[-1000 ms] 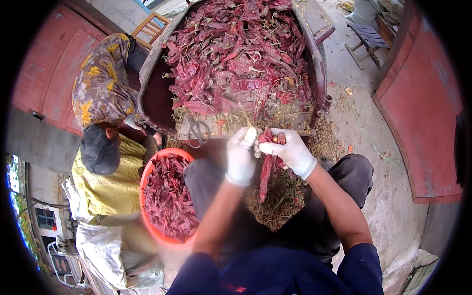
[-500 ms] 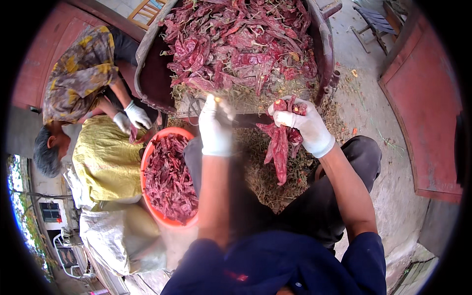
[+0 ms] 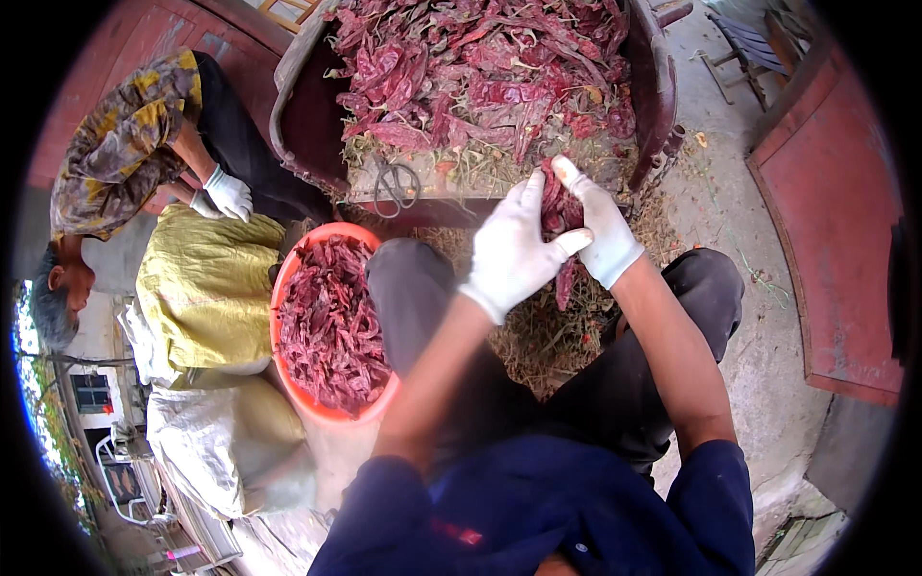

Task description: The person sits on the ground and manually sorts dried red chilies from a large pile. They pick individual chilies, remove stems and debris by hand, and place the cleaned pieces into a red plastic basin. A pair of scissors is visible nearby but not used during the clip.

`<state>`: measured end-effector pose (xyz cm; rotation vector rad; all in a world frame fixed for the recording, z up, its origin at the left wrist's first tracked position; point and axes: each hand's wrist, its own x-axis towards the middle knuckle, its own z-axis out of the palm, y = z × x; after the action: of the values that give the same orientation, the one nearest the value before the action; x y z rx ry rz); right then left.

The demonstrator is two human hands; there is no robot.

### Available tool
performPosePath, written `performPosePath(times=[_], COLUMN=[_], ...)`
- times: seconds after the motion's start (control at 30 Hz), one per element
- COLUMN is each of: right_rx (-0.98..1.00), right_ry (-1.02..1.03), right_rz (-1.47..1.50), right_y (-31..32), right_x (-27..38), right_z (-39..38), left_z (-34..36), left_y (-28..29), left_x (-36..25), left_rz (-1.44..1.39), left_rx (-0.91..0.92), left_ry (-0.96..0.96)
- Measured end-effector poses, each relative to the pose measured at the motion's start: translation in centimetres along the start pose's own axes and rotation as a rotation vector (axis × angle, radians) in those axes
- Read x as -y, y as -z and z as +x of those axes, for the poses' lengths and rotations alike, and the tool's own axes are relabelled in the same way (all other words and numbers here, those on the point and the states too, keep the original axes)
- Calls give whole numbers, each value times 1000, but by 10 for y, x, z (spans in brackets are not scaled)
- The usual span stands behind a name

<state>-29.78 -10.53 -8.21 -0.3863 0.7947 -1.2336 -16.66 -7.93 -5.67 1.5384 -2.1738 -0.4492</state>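
Both my hands wear white gloves and meet over my lap, just in front of the cart. A few wrinkled dark red dried chili peppers [image 3: 560,209] are between them, one tip hanging below. My right hand [image 3: 600,230] holds the bunch from the right, its thumb near the top. From the left, my left hand [image 3: 514,248] closes on the same peppers, its thumb laid across them; its other fingertips are partly hidden. Beyond my hands, a large heap of dried chili peppers [image 3: 480,82] with pale stems fills the dark red cart [image 3: 652,106].
An orange-red tub [image 3: 280,357] of chili peppers stands left of my knee. Beside it are a yellow woven sack [image 3: 206,288] and a white sack [image 3: 206,437]. A gloved co-worker [image 3: 125,144] bends there. Plant scraps [image 3: 538,350] litter the ground between my legs. A red metal door [image 3: 826,211] stands right.
My left hand has moved right, from the cart's edge to the peppers in my right hand. The co-worker's hands have shifted left, and the pepper seen there is gone from view.
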Motion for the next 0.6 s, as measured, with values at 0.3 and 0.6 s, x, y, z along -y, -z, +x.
performPosePath(times=[0.3, 0.6], right_rx=[194, 512], right_ry=[642, 21], right_rz=[-1567, -397], right_y=[-10, -31], right_x=[7, -11], right_z=[-10, -23], left_z=[-5, -18], left_y=[4, 43], left_x=[21, 33], left_rz=[-215, -190], left_rx=[-390, -632], left_ry=[-27, 32])
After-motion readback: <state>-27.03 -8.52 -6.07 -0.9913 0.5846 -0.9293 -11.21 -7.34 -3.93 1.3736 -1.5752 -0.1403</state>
